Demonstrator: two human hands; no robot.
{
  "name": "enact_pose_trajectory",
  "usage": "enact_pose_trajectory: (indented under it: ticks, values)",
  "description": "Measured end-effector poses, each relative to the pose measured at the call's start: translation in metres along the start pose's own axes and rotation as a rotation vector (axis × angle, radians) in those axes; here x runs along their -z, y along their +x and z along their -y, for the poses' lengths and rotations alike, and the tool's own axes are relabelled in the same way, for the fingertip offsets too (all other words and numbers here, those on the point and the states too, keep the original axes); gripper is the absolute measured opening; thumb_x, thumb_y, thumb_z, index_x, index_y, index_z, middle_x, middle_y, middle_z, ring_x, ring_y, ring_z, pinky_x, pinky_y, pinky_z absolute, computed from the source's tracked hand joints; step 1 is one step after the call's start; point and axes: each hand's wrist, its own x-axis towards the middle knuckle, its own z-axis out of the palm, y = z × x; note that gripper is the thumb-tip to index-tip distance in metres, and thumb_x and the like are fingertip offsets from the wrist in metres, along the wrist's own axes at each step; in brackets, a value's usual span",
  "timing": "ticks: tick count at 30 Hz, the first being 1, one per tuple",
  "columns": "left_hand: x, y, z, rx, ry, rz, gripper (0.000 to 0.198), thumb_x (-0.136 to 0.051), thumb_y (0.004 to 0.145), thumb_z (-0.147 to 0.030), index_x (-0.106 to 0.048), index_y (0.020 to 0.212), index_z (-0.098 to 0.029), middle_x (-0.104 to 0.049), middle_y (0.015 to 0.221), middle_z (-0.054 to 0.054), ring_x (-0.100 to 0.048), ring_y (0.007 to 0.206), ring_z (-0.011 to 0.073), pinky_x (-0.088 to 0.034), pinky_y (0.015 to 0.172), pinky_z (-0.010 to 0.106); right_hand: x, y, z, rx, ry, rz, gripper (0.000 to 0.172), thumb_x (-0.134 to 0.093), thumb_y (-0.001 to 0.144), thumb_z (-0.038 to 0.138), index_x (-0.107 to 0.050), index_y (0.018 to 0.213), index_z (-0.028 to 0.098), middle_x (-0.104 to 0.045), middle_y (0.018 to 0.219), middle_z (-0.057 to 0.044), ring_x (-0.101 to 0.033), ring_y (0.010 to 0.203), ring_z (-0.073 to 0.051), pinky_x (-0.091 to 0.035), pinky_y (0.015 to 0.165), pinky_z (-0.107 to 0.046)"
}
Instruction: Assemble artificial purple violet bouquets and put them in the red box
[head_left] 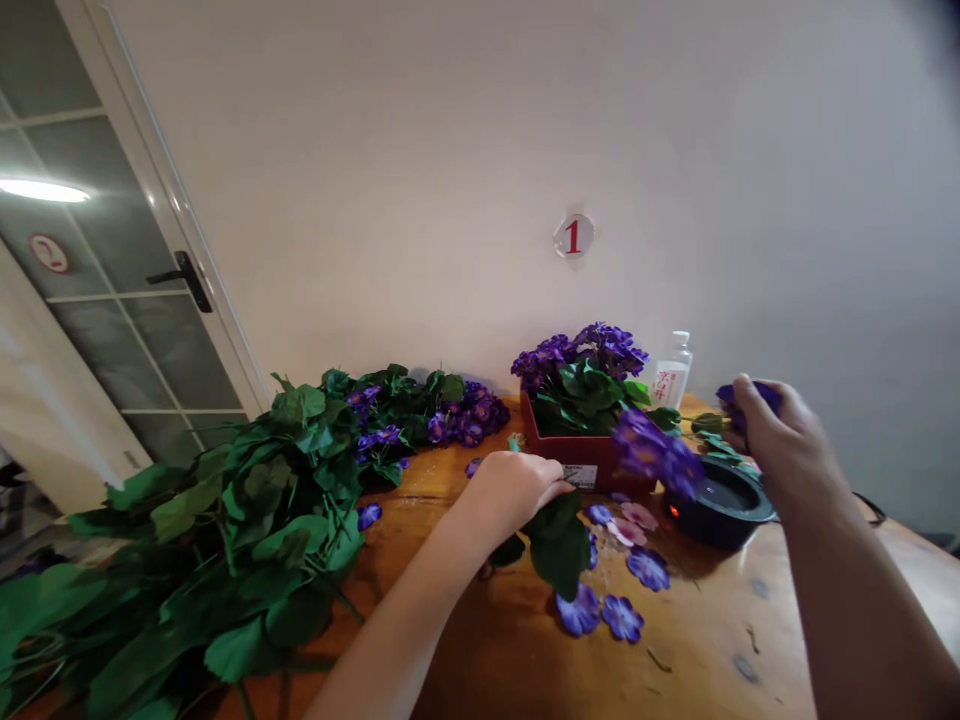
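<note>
My left hand [514, 490] is closed near the red planter box [559, 430], its fingertips by the white label. A dark green leafy stem [559, 552] hangs just below and beyond that hand, and it seems held in the fist. My right hand [780, 435] is raised at the right, gripping a bunch of purple artificial flowers [746, 405]. A purple flower cluster [656, 450] sits in front of the box, between my hands. Purple blooms and green leaves fill the box.
A large heap of artificial green leafy stems [210, 530] covers the left of the wooden table [675, 620]. Loose purple and pink flower heads [600, 610] lie near a round black dish [720, 505]. A plastic bottle [671, 372] stands against the wall behind.
</note>
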Motion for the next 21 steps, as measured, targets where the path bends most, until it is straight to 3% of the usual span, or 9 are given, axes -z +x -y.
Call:
enact_pose_trajectory:
  ticks: [2, 4, 6, 14, 21]
  values:
    - [0.007, -0.002, -0.003, -0.009, 0.028, 0.009, 0.028, -0.046, 0.09, -0.036, -0.061, 0.076, -0.017, -0.066, 0.073, 0.006, -0.062, 0.068, 0.02, -0.035, 0.056, 0.025, -0.011, -0.018, 0.019, 0.031, 0.159, 0.12, 0.034, -0.037, 0.086, 0.057, -0.044, 0.085, 0.023, -0.047, 0.076, 0.0, -0.035, 0.048, -0.008, -0.031, 0.046, -0.023]
    - [0.012, -0.004, -0.005, -0.029, 0.037, -0.006, 0.026, -0.048, 0.089, -0.034, -0.061, 0.074, -0.017, -0.064, 0.069, 0.005, -0.06, 0.066, 0.0194, -0.033, 0.054, 0.025, -0.022, -0.035, 0.035, 0.02, 0.496, 0.241, 0.029, -0.05, 0.083, 0.053, -0.048, 0.086, 0.024, -0.042, 0.072, 0.002, -0.032, 0.047, -0.006, -0.026, 0.042, -0.021]
    - [0.015, -0.007, -0.005, -0.061, 0.055, -0.025, 0.022, -0.051, 0.088, -0.031, -0.061, 0.074, -0.018, -0.062, 0.067, 0.004, -0.059, 0.064, 0.0182, -0.032, 0.054, 0.025, -0.032, -0.049, 0.046, 0.027, 0.653, 0.259, 0.026, -0.057, 0.081, 0.05, -0.05, 0.087, 0.026, -0.039, 0.069, 0.003, -0.032, 0.047, -0.006, -0.027, 0.041, -0.02]
    - [0.005, -0.008, 0.001, -0.142, 0.206, -0.045, 0.022, -0.056, 0.086, -0.032, -0.06, 0.071, -0.016, -0.063, 0.065, 0.005, -0.06, 0.06, 0.0189, -0.031, 0.05, 0.026, -0.032, -0.06, 0.059, 0.239, 0.774, 0.12, 0.019, -0.056, 0.085, 0.039, -0.047, 0.082, 0.023, -0.043, 0.072, 0.002, -0.035, 0.046, -0.005, -0.02, 0.035, -0.02]
    - [0.021, -0.012, -0.001, -0.172, 0.194, -0.118, 0.024, -0.055, 0.086, -0.032, -0.057, 0.068, -0.016, -0.062, 0.065, 0.0, -0.059, 0.061, 0.0151, -0.033, 0.053, 0.025, -0.034, -0.064, 0.057, 0.144, 0.657, 0.455, 0.022, -0.057, 0.083, 0.044, -0.05, 0.086, 0.023, -0.044, 0.067, 0.003, -0.035, 0.043, -0.003, -0.02, 0.033, -0.016]
